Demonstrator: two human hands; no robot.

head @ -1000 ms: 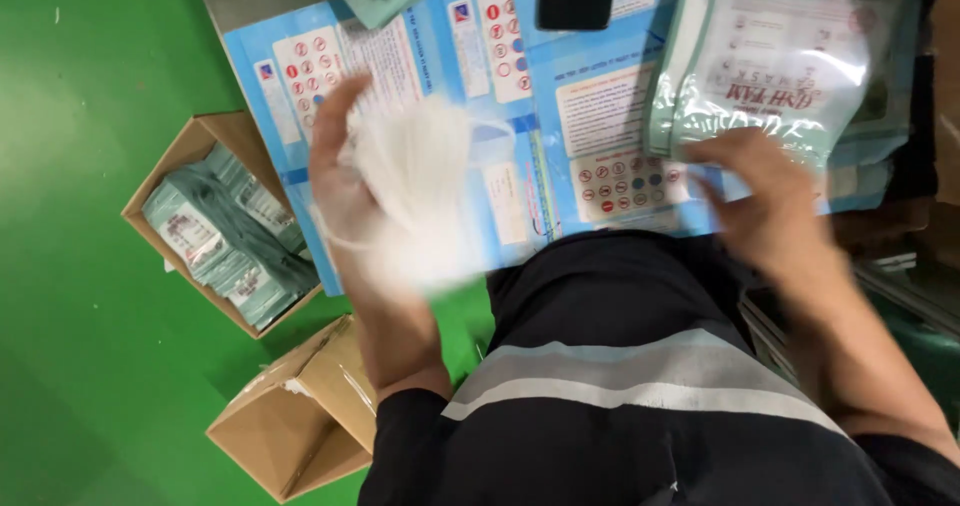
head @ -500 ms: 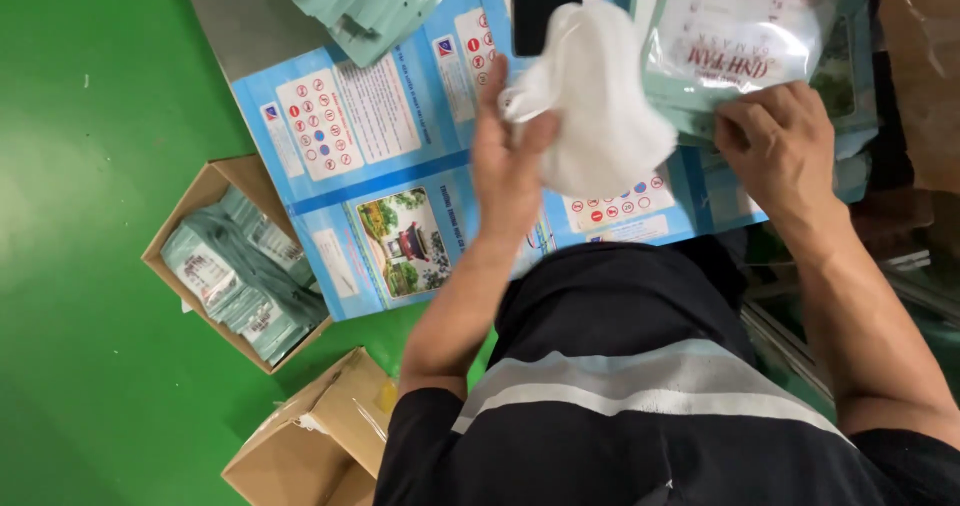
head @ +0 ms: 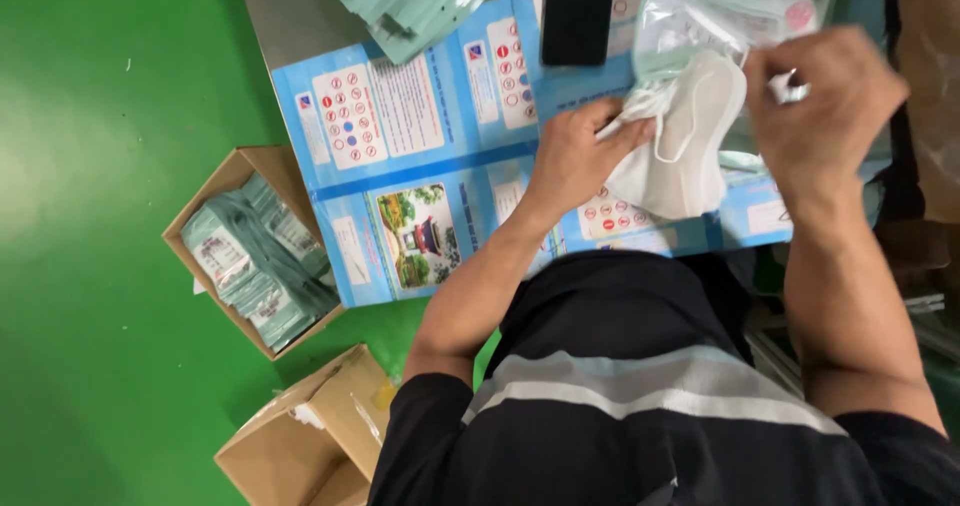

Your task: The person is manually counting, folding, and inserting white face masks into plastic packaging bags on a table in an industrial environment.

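Note:
My left hand [head: 578, 156] grips a stack of white face masks [head: 680, 146] by their left edge, with an ear loop showing over the front. My right hand [head: 815, 96] pinches the open mouth of a clear plastic pouch with a pale green print [head: 720, 16], just above and right of the masks. The top of the masks sits at the pouch's opening. Both hands work over a blue printed sheet [head: 420, 166] that covers the table.
A black phone [head: 577, 11] lies on the blue sheet at the top. Pale green pouches [head: 415, 1] are piled at the table's far left. On the green floor stand a cardboard box of packed pouches [head: 250, 256] and a second open cardboard box [head: 300, 436].
My left hand carried the white masks from the left across to the right and up to the pouch. My right hand lifted to hold the pouch's mouth.

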